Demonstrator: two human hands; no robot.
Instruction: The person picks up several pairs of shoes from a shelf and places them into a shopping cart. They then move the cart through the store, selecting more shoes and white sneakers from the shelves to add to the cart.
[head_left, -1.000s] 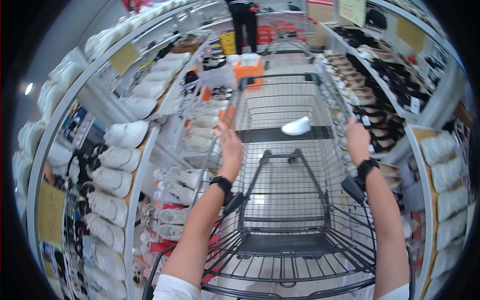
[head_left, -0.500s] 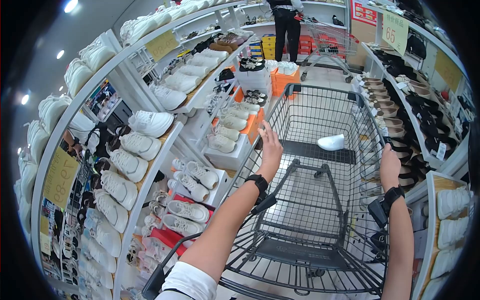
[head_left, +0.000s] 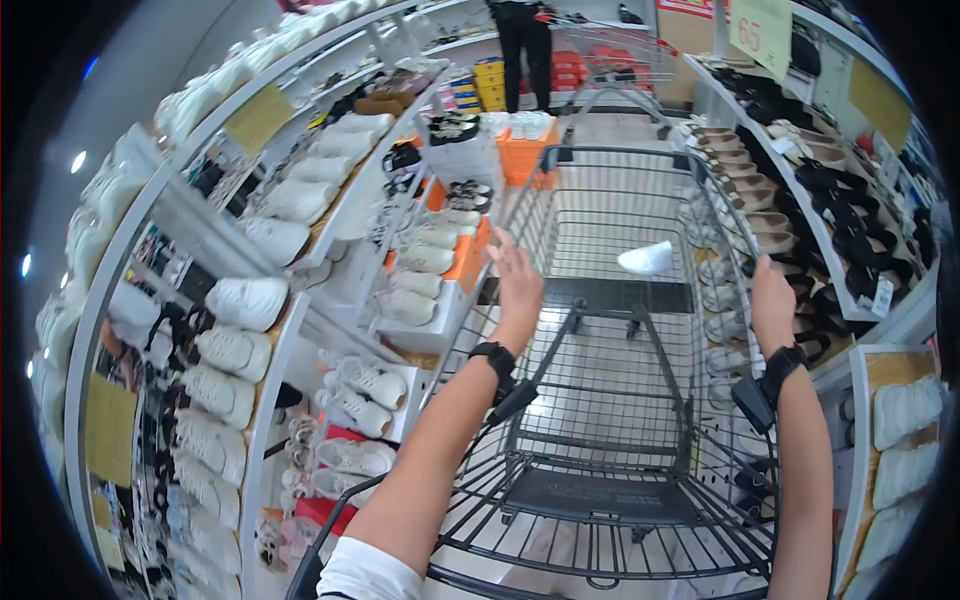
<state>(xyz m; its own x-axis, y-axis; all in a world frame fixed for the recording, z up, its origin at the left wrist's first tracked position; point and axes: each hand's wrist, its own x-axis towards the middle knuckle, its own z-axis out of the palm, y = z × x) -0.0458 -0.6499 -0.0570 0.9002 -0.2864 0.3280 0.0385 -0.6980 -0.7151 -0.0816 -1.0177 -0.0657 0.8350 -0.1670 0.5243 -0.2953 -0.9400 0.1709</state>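
A black wire shopping cart (head_left: 600, 395) stretches out in front of me. On the left rim of its basket is my left hand (head_left: 517, 290), fingers apart and slightly bent, not wrapped round the wire. My right hand (head_left: 773, 308) is closed on the right rim, its fingertips partly hidden. Inside the basket, towards the far end, lies a small white object (head_left: 646, 259), rounded and smooth; its kind I cannot make out. Black straps with small devices circle both wrists.
White sneakers (head_left: 228, 377) fill the shelves on the left, with stacked shoe boxes (head_left: 527, 152) further along. Dark flat shoes (head_left: 848, 238) line the right rack. Ahead, a person in black trousers (head_left: 525, 60) stands beside another shopping cart (head_left: 615, 65).
The shelves and the person ahead have shifted left and slightly up in view. Both hands stay at the cart's rims, and the white object still lies in the basket.
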